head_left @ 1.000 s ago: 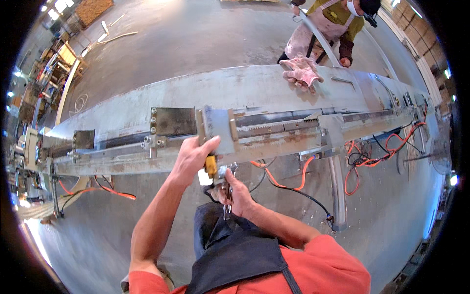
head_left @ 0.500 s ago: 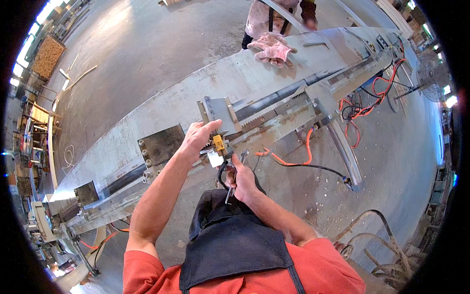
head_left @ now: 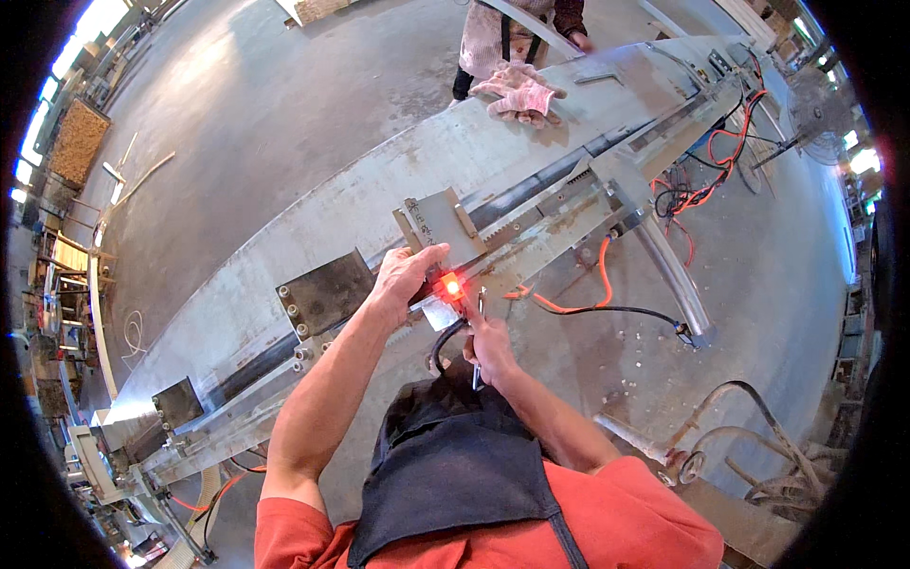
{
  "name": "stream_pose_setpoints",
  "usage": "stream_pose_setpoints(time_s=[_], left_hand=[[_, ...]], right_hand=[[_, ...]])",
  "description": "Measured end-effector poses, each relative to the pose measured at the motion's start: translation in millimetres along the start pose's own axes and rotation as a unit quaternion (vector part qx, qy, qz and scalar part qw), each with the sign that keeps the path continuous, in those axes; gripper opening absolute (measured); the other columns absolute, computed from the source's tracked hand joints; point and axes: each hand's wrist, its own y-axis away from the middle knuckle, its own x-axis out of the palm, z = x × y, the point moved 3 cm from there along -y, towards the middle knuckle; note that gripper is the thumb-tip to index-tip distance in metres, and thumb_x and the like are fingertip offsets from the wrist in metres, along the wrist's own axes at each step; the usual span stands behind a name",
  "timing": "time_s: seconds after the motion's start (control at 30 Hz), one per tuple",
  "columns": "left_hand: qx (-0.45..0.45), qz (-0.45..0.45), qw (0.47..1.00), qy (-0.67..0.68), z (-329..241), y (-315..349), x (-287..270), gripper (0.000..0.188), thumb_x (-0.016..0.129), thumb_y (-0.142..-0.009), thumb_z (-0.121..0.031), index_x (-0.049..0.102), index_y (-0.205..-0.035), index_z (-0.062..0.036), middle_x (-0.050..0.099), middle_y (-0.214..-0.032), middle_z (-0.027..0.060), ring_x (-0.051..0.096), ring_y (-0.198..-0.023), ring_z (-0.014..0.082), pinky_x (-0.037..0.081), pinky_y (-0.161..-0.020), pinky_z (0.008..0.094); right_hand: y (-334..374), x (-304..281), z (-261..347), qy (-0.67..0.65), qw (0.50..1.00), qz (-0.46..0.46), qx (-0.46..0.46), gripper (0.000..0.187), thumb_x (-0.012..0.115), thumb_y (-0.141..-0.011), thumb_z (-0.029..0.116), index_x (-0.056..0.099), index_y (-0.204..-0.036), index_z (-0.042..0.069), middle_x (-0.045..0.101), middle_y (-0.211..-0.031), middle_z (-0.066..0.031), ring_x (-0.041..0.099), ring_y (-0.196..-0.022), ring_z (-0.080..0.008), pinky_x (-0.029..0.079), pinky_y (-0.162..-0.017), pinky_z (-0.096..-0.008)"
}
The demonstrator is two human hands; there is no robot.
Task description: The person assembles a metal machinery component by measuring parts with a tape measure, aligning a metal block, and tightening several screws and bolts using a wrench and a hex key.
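Observation:
My left hand grips the near end of a grey metal bracket on the long machine rail, its fingertips partly hidden. Beside those fingers, a small sensor glows bright red. A white tag hangs below the sensor, and a black cable curves down from it. My right hand is closed round a slim metal wrench, with a finger stretched up close to the sensor. Whether that finger touches the sensor cannot be made out.
The rail runs along a long grey table. Pink-stained work gloves and a hex key lie toward the far side, where another person stands. An orange hose and a steel cylinder stick out at the right.
The sensor was yellow and unlit; now it glows red. My right hand has risen toward it with the wrench. The view has shifted slightly, and my left hand stays at the bracket.

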Motion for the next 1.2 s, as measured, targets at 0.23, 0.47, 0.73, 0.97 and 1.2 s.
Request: stream_pose_setpoints(time_s=[0.23, 0.47, 0.73, 0.97, 1.2], left_hand=[[-0.025, 0.054, 0.998, 0.037, 18.9, -28.3, -41.1, 0.024, 0.079, -0.087, -0.022, 0.071, -0.087, 0.0006, 0.068, -0.077, 0.0071, 0.063, -0.06, 0.0141, 0.051, -0.053, 0.0276], [0.056, 0.029, 0.997, -0.043, 16.5, -61.8, 5.5, 0.032, 0.085, -0.064, -0.026, 0.072, -0.076, 0.0001, 0.066, -0.077, 0.0041, 0.058, -0.068, 0.0148, 0.05, -0.058, 0.0373], [0.064, 0.088, 0.993, 0.048, 4.4, -42.8, -8.9, 0.03, 0.085, -0.066, -0.018, 0.073, -0.084, 0.0039, 0.068, -0.083, 0.0104, 0.062, -0.071, 0.0216, 0.048, -0.061, 0.0367], [0.045, 0.087, 0.994, -0.038, 11.6, -73.6, 10.9, 0.03, 0.084, -0.07, -0.025, 0.07, -0.08, 0.0005, 0.063, -0.079, 0.0048, 0.058, -0.07, 0.0195, 0.049, -0.063, 0.0371], [-0.041, 0.075, 0.996, -0.002, -18.0, -27.7, -44.9, 0.03, 0.079, -0.086, -0.024, 0.063, -0.104, -0.005, 0.067, -0.093, 0.0099, 0.067, -0.079, 0.0209, 0.056, -0.068, 0.0395]], right_hand=[[2.7, 12.0, 2.6, -0.063, 0.997, 0.017, -0.047, 0.037, 0.067, -0.097, 0.044, 0.058, -0.083, 0.011, 0.052, -0.069, 0.0014, 0.048, -0.049, -0.0061, 0.03, -0.039, -0.0241], [-6.0, -31.9, 41.6, -0.047, 0.999, -0.005, -0.003, 0.017, 0.047, -0.098, 0.023, 0.059, -0.098, 0.011, 0.05, -0.07, 0.0001, 0.039, -0.047, -0.0094, 0.026, -0.036, -0.0259], [-69.1, -61.5, 36.2, -0.013, 0.996, 0.082, -0.016, 0.026, 0.054, -0.092, 0.028, 0.064, -0.099, 0.005, 0.068, -0.083, -0.0076, 0.041, -0.046, -0.0084, 0.032, -0.034, -0.0217], [-62.8, -76.4, 26.2, -0.06, 0.989, 0.13, 0.027, 0.023, 0.061, -0.094, 0.023, 0.062, -0.11, 0.006, 0.067, -0.089, -0.0076, 0.047, -0.052, -0.0117, 0.037, -0.039, -0.0276], [-64.8, -18.9, -25.8, 0.212, 0.965, 0.042, -0.147, 0.015, 0.052, -0.099, 0.015, 0.065, -0.1, 0.009, 0.049, -0.067, -0.0006, 0.048, -0.053, -0.0173, 0.036, -0.043, -0.0353]])
